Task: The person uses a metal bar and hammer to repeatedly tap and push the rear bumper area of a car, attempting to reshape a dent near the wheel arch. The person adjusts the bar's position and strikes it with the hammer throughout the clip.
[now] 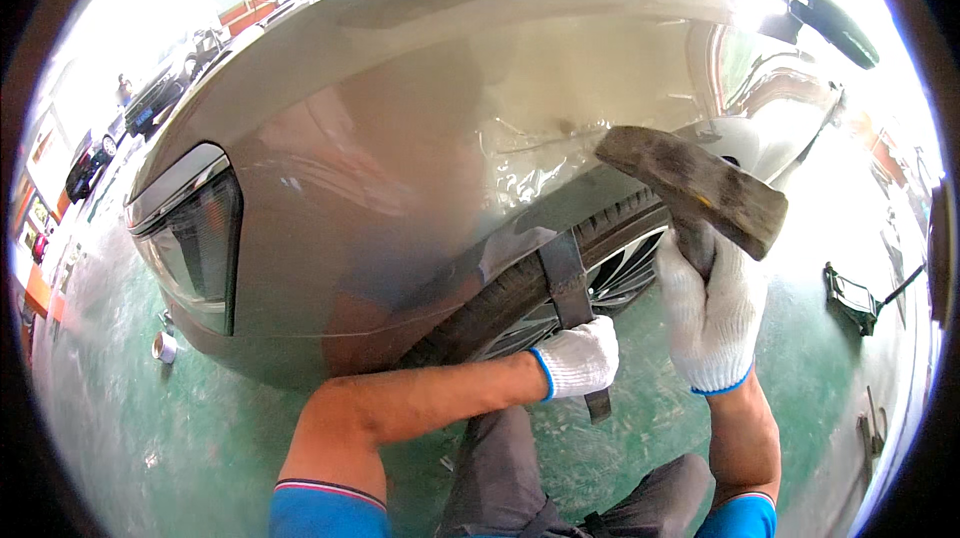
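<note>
My left hand point(582, 358), in a white knit glove with a blue cuff, is closed around a flat dark metal bar point(566, 278). The bar stands tilted, its upper end at the wheel-arch edge in front of the tyre point(625, 218), its lower end showing below my fist. In my right hand point(712, 323), gloved alike, is a hammer point(690, 183) with a large worn head, raised to the right of the bar. Dents and creases mark the beige-grey car fender point(530, 153) above the wheel arch. Part of the wheel is hidden behind the bar and hammer.
The car's headlight point(195, 238) is at the left, its side mirror point(840, 28) at the upper right. A roll of tape point(164, 347) lies on the green floor point(240, 438). A dark metal stand point(855, 298) and thin tools point(872, 423) are at the right. Other cars point(95, 158) stand far left.
</note>
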The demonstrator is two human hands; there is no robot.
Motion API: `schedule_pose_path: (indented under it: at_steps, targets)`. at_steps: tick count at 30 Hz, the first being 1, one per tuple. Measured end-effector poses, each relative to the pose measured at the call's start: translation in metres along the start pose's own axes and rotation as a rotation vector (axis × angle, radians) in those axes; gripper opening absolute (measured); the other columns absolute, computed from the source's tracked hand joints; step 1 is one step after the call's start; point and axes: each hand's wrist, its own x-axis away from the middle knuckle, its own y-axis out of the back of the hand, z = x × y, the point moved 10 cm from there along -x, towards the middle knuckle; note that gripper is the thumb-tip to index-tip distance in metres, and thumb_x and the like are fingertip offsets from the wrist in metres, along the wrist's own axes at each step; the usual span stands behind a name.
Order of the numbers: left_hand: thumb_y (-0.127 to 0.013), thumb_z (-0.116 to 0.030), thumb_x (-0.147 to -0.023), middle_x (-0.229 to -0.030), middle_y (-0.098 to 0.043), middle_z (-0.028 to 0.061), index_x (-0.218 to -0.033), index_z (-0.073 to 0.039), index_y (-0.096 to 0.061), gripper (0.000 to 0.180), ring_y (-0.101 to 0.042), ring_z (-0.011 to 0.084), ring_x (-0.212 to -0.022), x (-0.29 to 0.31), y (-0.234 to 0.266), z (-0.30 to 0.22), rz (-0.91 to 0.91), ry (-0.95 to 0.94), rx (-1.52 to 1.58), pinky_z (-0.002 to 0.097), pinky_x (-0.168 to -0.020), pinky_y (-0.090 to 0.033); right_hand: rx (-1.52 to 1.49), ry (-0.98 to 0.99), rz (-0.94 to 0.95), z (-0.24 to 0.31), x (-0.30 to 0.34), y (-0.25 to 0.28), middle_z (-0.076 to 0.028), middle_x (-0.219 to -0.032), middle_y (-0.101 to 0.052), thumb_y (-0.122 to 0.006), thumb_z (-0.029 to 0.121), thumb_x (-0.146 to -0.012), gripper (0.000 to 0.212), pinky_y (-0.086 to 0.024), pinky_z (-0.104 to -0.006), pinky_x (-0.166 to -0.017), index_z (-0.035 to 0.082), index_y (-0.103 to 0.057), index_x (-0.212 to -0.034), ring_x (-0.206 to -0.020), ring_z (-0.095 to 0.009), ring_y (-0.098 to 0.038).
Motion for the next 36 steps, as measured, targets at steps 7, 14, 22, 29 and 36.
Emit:
schedule_pose_path:
  at_steps: [7, 14, 22, 29, 36]
  targets:
    - [-0.067, -0.020, -0.075, -0.068, -0.065, 0.0054, -0.074, -0.009, -0.075, 0.014, -0.063, 0.0253, -0.065, -0.001, -0.004, -0.002, 0.022, -0.023, -0.007, 0.0407, -0.064, -0.044, 0.043, 0.116, -0.132, 0.020, -0.013, 0.004, -0.019, -0.083, -0.070, -0.076, 0.015, -0.090, 0.028, -0.056, -0.0384, -0.064, 0.001, -0.061, -0.110, -0.072, -0.037, -0.072]
    - [-0.067, -0.022, -0.074, -0.066, -0.064, 0.0060, -0.072, -0.009, -0.073, 0.015, -0.062, 0.0251, -0.065, 0.002, -0.007, 0.000, 0.010, 0.004, -0.008, 0.0418, -0.063, -0.045, 0.078, 0.132, -0.091, 0.016, -0.017, -0.002, -0.017, -0.084, -0.070, -0.078, 0.015, -0.087, 0.033, -0.056, -0.0395, -0.064, 0.001, -0.061, -0.112, -0.072, -0.036, -0.072]
    - [-0.066, -0.023, -0.076, -0.068, -0.065, 0.0064, -0.073, -0.009, -0.073, 0.016, -0.062, 0.0250, -0.067, 0.002, -0.001, 0.001, -0.016, 0.008, -0.017, 0.0399, -0.067, -0.046, 0.074, 0.209, -0.091, 0.009, -0.013, -0.007, -0.017, -0.084, -0.069, -0.074, 0.013, -0.083, 0.038, -0.056, -0.0413, -0.066, 0.000, -0.061, -0.116, -0.073, -0.037, -0.071]
    - [-0.066, -0.022, -0.077, -0.070, -0.065, 0.0059, -0.074, -0.010, -0.072, 0.014, -0.063, 0.0247, -0.069, 0.001, 0.003, 0.003, 0.013, 0.026, 0.031, 0.0402, -0.069, -0.046, 0.015, 0.163, -0.123, 0.005, -0.011, -0.003, -0.016, -0.080, -0.069, -0.076, 0.020, -0.088, 0.030, -0.055, -0.0402, -0.062, 0.004, -0.063, -0.109, -0.071, -0.034, -0.071]
    - [-0.066, -0.022, -0.075, -0.070, -0.065, 0.0059, -0.073, -0.010, -0.072, 0.014, -0.062, 0.0240, -0.070, 0.003, 0.010, 0.005, -0.024, 0.048, 0.020, 0.0391, -0.067, -0.045, 0.023, 0.190, -0.119, 0.007, -0.013, -0.006, -0.013, -0.074, -0.068, -0.077, 0.026, -0.087, 0.034, -0.054, -0.0401, -0.059, 0.004, -0.062, -0.109, -0.065, -0.034, -0.070]
